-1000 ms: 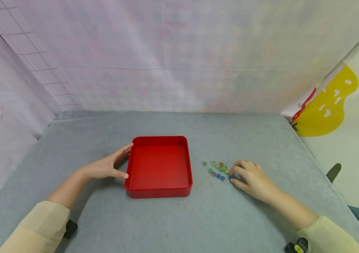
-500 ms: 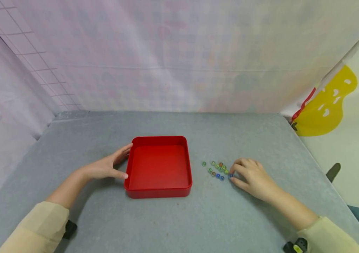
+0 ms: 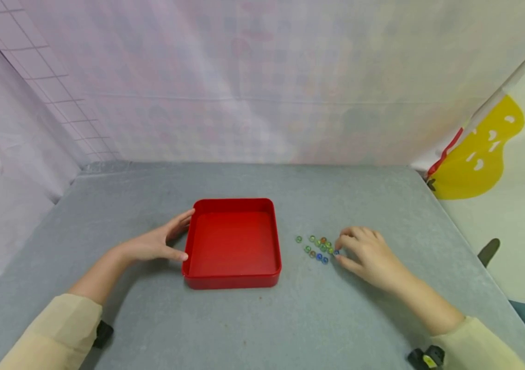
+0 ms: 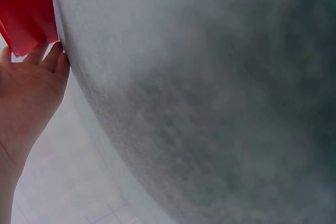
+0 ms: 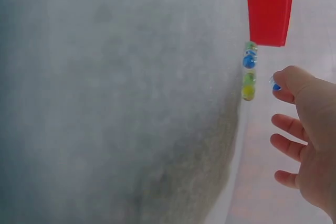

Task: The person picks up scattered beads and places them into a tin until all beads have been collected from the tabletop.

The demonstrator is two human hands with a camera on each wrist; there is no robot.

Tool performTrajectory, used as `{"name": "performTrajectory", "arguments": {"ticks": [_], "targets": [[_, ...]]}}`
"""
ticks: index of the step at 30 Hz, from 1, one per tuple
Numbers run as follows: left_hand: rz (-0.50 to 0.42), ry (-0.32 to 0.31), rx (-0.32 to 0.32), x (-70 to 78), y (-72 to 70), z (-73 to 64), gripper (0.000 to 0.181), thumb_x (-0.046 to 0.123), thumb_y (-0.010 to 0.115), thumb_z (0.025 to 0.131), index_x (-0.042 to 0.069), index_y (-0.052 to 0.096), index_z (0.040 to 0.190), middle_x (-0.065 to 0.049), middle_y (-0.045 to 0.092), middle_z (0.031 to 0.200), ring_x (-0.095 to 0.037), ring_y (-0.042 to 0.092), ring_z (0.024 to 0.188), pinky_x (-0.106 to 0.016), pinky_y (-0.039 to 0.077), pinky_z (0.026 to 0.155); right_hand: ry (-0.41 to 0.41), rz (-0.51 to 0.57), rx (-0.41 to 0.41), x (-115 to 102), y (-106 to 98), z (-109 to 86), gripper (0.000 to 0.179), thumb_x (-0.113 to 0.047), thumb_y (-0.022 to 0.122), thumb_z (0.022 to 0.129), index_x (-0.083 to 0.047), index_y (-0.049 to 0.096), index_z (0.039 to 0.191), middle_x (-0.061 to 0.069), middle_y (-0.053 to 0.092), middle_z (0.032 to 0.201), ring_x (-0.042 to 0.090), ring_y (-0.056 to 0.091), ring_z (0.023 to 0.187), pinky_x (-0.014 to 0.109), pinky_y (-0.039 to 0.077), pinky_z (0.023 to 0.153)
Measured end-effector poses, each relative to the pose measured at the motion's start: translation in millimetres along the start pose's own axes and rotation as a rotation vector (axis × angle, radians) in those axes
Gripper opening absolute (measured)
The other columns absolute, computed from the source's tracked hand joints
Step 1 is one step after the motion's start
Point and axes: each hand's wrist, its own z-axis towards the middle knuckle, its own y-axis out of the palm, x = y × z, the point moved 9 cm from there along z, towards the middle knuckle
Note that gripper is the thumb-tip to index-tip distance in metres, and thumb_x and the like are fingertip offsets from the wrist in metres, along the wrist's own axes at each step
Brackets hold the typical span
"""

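Observation:
A square red tray (image 3: pixel 232 282) sits on the grey table, its inside bare. My left hand (image 3: pixel 156 243) rests against the tray's left wall, thumb and fingers spread; in the left wrist view the fingertips touch the red wall (image 4: pixel 29 14). To the right of the tray lies a loose group of glass marbles (image 3: pixel 323 247), green, orange-brown and blue. My right hand (image 3: pixel 367 258) pinches a blue marble (image 5: pixel 276 85) between thumb and index finger. The right wrist view shows that marble held just off the table, with the other fingers apart from it.
The grey table (image 3: pixel 243 329) meets a pale curtain (image 3: pixel 262 103) at the back. On the right hangs a white sheet with a yellow printed shape (image 3: pixel 480 159). Dark devices (image 3: pixel 426 358) are strapped at both wrists.
My right hand has risen slightly with the blue marble pinched in it, which was on the table at the group's right edge. The left hand and the tray have stayed put.

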Motion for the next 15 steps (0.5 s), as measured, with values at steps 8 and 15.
{"name": "performTrajectory", "arguments": {"ticks": [8, 15], "targets": [[-0.003, 0.0, 0.0, -0.2, -0.2, 0.4, 0.099, 0.018, 0.073, 0.084, 0.016, 0.005, 0.155, -0.014, 0.006, 0.159, -0.036, 0.004, 0.143, -0.064, 0.015, 0.106, 0.004, 0.01, 0.015, -4.3, -4.9, 6.9, 0.016, -0.018, 0.076, 0.083, -0.02, 0.064, 0.094, 0.009, 0.059, 0.11, 0.032, 0.052, 0.104, 0.056, 0.034, 0.088], [0.001, 0.007, -0.009, 0.1, -0.5, 0.7, 0.099, 0.017, 0.073, 0.084, 0.014, 0.004, 0.155, -0.015, 0.006, 0.158, -0.038, 0.005, 0.143, -0.064, 0.017, 0.106, 0.009, 0.026, 0.03, -9.7, -9.0, 13.2, 0.015, -0.019, 0.075, 0.084, -0.02, 0.064, 0.094, 0.008, 0.059, 0.111, 0.031, 0.052, 0.104, 0.055, 0.033, 0.09]]}}
